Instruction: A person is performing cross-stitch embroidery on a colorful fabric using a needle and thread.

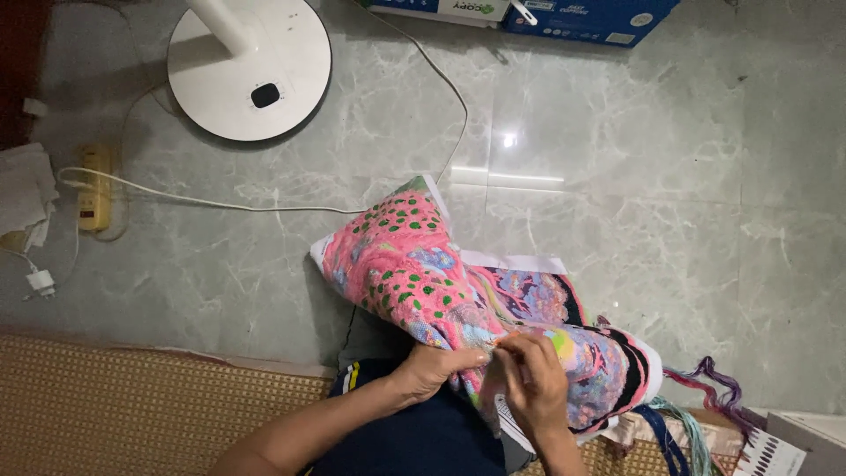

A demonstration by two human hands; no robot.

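A colourful embroidered cloth (414, 264), mostly pink with green dots and purple and black patches, lies bunched over my lap and onto the floor. My left hand (436, 366) grips a fold of the cloth from the left side. My right hand (533, 379) rests on the cloth just beside it, fingertips pinched at the fabric near an orange and yellow patch; I cannot make out a needle. Loose threads (705, 388) in purple, pink and teal trail off at the right.
A white fan base (249, 70) stands on the grey marble floor, its cable (220, 204) running to a yellow power strip (95, 187). Blue cardboard boxes (582, 18) sit at the top. A woven mat (132, 414) lies under me. A thread colour card (771, 454) sits bottom right.
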